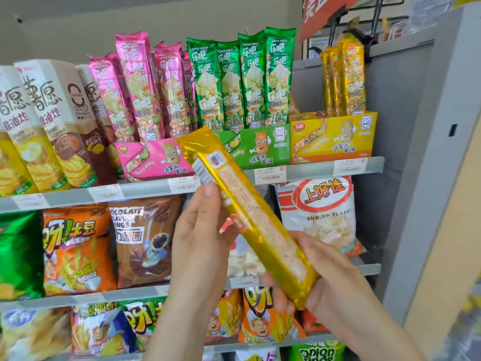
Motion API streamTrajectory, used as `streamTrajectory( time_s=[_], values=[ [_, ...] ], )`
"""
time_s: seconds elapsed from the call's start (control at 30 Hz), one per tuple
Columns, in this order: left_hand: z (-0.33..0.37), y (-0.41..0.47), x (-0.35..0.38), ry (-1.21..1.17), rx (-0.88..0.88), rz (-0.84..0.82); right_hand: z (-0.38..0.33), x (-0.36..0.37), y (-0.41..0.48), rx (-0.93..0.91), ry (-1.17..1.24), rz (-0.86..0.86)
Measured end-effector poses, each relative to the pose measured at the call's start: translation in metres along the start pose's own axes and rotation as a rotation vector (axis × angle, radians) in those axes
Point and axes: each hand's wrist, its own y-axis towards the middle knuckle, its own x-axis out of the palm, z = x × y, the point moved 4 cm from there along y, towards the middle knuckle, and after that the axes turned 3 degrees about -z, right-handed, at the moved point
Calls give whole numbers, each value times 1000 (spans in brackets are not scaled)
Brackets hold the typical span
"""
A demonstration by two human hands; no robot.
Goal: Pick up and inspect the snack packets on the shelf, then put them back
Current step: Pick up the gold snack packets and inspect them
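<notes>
We hold the long yellow packet [250, 217] in both hands, out in front of the shelf [312, 169], tilted with its back to us so we can read the small print. Our left hand [200, 243] grips its middle and our right hand [325, 282] grips its bottom end, so it does not bend. We think it goes back in the yellow box [335, 136] up on the right.

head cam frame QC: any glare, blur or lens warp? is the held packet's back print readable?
Head view: foil glare on the gold packet, brightest near its top end; its back print is soft, unreadable; price tags blurred too; wide-angle warp bows the shelf rail and tilts the right upright; lower right corner smeared; lighting even, no hard shadows.
</notes>
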Motion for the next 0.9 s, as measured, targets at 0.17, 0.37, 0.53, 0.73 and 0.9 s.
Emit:
streamTrajectory(
  time_s=[0.17,0.37,0.53,0.73,0.9],
  values=[
    [3,3,2,-8,24,-93,9,-12,0,91,52,-9],
    [4,2,-1,96,114,38,2,-15,3,-127,-613,129],
    [5,2,4,104,119,27,-3,-8,2,-239,-682,129],
    [16,9,-3,39,136,79,-2,-16,-1,-150,-629,145],
    [32,21,-2,59,146,-2,8,-29,-5,50,-183,219]
  ],
)
